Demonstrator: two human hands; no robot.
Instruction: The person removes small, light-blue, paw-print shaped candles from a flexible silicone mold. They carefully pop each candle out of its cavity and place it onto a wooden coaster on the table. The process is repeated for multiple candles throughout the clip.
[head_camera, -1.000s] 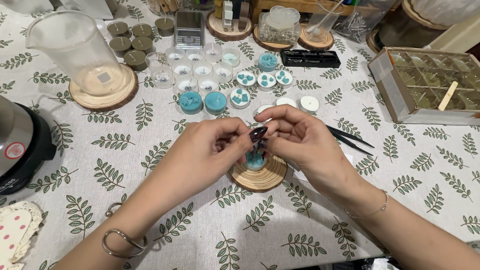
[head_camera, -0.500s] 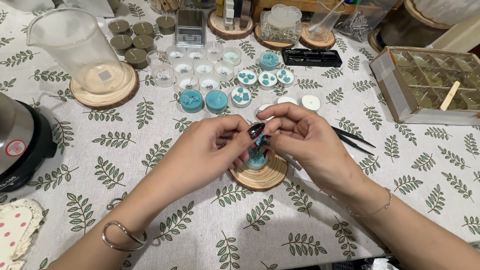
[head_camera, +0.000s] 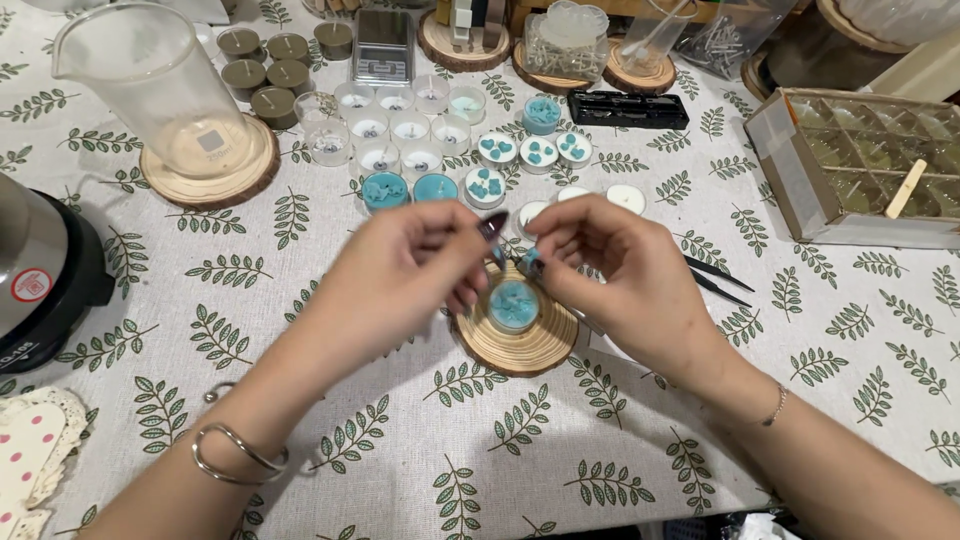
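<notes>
A small teal candle (head_camera: 513, 304) in a clear cup sits on a round wooden coaster (head_camera: 515, 340) at the middle of the table. Both my hands hover just above it, fingertips nearly meeting. My left hand (head_camera: 405, 270) pinches something small over the candle; what it is I cannot make out. My right hand (head_camera: 610, 275) pinches a tiny teal piece (head_camera: 530, 258) between thumb and forefinger. Behind my hands stand rows of small candle cups (head_camera: 437, 150), some teal (head_camera: 384, 190), some white or unfilled.
A large glass beaker (head_camera: 150, 85) stands on a wooden disc at back left. A black and silver pot (head_camera: 40, 270) sits at the left edge. Black tweezers (head_camera: 715, 280) lie right of my right hand. A compartmented clear box (head_camera: 860, 165) is at right, a small scale (head_camera: 383, 45) at back.
Both hands stay over the candle on the coaster; the fingertips have shifted slightly, with the pinch now a little higher above the candle.
</notes>
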